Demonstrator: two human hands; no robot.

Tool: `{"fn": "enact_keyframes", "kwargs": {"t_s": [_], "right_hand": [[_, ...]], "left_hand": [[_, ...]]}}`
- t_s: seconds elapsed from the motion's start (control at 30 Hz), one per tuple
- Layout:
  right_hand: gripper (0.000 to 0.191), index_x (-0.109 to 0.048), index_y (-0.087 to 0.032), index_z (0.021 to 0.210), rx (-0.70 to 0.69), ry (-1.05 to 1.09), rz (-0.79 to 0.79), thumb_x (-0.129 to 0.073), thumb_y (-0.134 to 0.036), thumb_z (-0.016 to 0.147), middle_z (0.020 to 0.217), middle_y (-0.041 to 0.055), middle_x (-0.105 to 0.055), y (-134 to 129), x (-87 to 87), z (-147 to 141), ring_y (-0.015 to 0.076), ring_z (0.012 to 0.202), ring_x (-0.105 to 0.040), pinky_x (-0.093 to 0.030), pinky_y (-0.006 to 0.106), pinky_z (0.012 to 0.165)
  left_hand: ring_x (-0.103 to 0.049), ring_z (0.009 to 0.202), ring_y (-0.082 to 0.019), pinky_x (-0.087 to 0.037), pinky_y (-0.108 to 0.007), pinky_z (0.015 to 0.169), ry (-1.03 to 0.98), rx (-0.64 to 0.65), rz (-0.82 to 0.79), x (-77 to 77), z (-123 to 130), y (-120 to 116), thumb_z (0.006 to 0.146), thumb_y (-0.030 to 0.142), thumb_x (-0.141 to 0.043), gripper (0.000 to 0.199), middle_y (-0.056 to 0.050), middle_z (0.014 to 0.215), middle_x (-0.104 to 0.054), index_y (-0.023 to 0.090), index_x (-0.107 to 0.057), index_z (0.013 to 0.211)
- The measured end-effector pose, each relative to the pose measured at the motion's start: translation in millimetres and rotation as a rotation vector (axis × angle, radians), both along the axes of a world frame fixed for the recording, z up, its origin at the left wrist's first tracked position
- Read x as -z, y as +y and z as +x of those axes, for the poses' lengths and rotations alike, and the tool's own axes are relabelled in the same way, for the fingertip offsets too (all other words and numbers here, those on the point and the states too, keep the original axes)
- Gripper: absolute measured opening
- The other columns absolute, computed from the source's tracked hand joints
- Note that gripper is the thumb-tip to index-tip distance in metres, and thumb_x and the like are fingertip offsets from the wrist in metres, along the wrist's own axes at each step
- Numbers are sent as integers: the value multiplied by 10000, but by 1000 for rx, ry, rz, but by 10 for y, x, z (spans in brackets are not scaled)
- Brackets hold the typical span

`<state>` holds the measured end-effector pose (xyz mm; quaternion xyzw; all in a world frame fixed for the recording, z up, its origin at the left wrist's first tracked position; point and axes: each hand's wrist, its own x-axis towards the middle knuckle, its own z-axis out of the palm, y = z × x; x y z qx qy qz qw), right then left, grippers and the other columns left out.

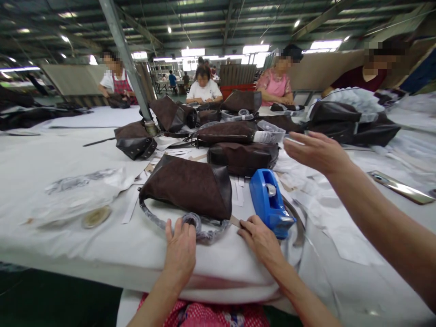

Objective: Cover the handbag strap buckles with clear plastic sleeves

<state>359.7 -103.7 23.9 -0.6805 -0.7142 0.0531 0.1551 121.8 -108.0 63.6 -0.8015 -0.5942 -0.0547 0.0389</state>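
Note:
A dark brown handbag with black leather ends lies on its side on the white-covered table in front of me. Its handle, wrapped in clear plastic, loops along the near edge, with a coiled plastic-wrapped part at its middle. My left hand rests against that handle beside the coil, fingers stretched and somewhat apart; its thumb is hard to see. Close to the bag's right corner, my right hand pinches a thin greyish strip between thumb and fingers. The strip's far end runs under the bag.
A blue tape dispenser stands just right of my right hand. A co-worker's arm reaches in from the right. More brown bags lie behind, near a metal post. A phone and a tape roll lie on the table.

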Motion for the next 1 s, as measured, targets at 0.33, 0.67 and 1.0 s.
{"fn": "enact_keyframes", "kwargs": {"t_s": [0.33,0.67,1.0], "right_hand": [[139,-662,-207,843,-6,-269,23,-549,-239,917,849,45,-603,29,-10,-74,178,820,-568,-377,258,596],[237,-677,-205,848,-27,-205,-159,-473,-263,953,881,37,-606,112,-199,-13,144,812,-582,-323,252,569],[258,-664,-168,766,30,-214,-119,-464,-184,927,853,53,-635,125,-248,-103,153,796,-612,-360,255,612]], "left_hand": [[-439,1195,-310,-143,-565,1133,-11,12,-6,-24,-6,2,768,-44,-325,371,-99,975,-621,137,-611,921],[-461,1172,-300,-178,-565,1129,-13,14,25,-15,-10,5,757,-41,-374,330,-103,975,-627,141,-608,901],[-445,1191,-308,-161,-572,1131,-30,19,21,-3,-18,8,760,-44,-364,341,-101,965,-621,139,-606,913]]}}
